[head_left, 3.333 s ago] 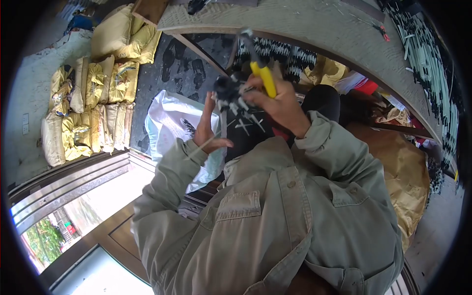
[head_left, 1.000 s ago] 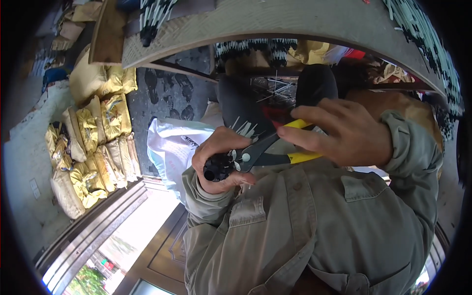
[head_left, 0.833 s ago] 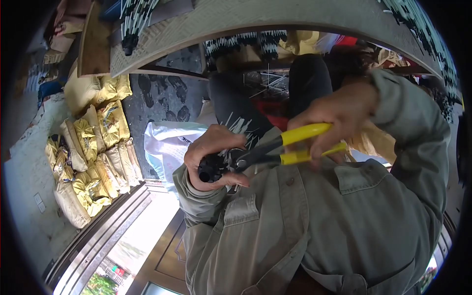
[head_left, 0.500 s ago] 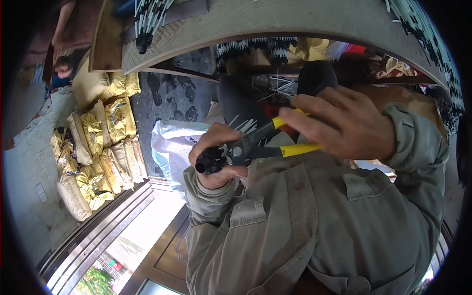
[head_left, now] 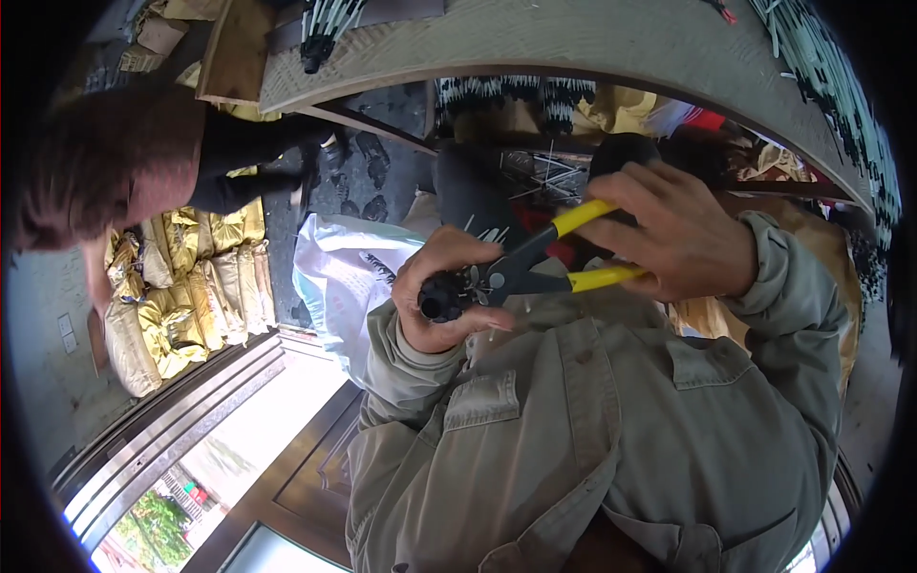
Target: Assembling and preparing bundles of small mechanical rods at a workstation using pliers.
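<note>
My left hand (head_left: 453,252) is closed around a black cylindrical plastic part (head_left: 439,299) with a round hole in its end. Several thin pale rods (head_left: 489,232) stick out behind this hand and seem to belong to the part. In my right hand (head_left: 695,231) is a pair of pliers (head_left: 521,271) with a dark head and yellow grips, its handles spread apart. The head of the pliers touches the side of the black part, between my left thumb and fingers. The jaw tips are partly hidden there.
A workbench (head_left: 535,43) spans the far side, with a bundle of black-ended pale rods (head_left: 330,33) and more rods (head_left: 831,86) at right. A white sack (head_left: 334,277) lies left of my lap. Yellow packages (head_left: 205,296) and another person (head_left: 143,172) are further left.
Both hands, the pliers and the black part appear slightly further right as the view shifts. The pliers' handles have spread wider. Another person has come in at the left, beside the yellow packages.
</note>
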`<state>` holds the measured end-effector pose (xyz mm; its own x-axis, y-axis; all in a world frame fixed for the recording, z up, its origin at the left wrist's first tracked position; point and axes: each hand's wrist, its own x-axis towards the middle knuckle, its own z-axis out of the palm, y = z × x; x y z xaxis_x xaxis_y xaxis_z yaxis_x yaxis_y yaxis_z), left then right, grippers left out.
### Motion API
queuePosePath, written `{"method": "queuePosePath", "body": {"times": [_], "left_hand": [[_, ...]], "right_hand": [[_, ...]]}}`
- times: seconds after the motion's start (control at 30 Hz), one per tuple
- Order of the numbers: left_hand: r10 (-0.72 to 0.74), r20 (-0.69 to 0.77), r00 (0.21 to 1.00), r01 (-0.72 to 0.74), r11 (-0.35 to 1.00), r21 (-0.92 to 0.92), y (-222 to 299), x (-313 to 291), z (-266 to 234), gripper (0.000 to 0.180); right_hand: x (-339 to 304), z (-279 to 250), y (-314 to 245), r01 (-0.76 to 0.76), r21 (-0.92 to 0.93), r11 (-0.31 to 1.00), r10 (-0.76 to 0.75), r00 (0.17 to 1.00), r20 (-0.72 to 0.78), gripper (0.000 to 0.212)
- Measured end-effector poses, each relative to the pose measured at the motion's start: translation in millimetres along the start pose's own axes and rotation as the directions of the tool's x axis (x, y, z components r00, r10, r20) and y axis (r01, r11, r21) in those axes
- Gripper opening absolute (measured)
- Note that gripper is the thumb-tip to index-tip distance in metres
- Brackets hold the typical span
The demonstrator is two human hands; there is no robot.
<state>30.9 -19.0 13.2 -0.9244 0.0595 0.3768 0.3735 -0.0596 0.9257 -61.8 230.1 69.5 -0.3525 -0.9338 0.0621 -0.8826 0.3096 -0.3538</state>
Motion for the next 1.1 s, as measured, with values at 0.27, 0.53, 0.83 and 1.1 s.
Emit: {"method": "queuePosePath", "body": {"times": [0.27, 0.53, 0.83, 1.1], "left_hand": [[0.005, -0.127, 0.992, 0.004, 0.997, 0.074, 1, -3, 12, 0.061], [0.048, -0.212, 0.976, -0.029, 0.995, 0.093, 0, -3, 9, 0.056], [-0.032, -0.16, 0.987, 0.059, 0.983, 0.172, 6, 2, 4, 0.048], [-0.076, -0.065, 0.995, 0.08, 0.994, 0.073, 7, 5, 6, 0.045]], "right_hand": [[18, -21, 0, 0.081, -0.288, 0.954, -0.119, 0.986, -0.119, 0.044], [26, 17, 12, 0.15, -0.117, 0.982, -0.157, 0.986, -0.059, 0.039], [27, 16, 15, 0.159, -0.221, 0.962, -0.186, 0.977, -0.107, 0.031], [30, -27, 16, 0.021, 0.235, 0.972, -0.067, 0.98, 0.189, 0.03]]}}
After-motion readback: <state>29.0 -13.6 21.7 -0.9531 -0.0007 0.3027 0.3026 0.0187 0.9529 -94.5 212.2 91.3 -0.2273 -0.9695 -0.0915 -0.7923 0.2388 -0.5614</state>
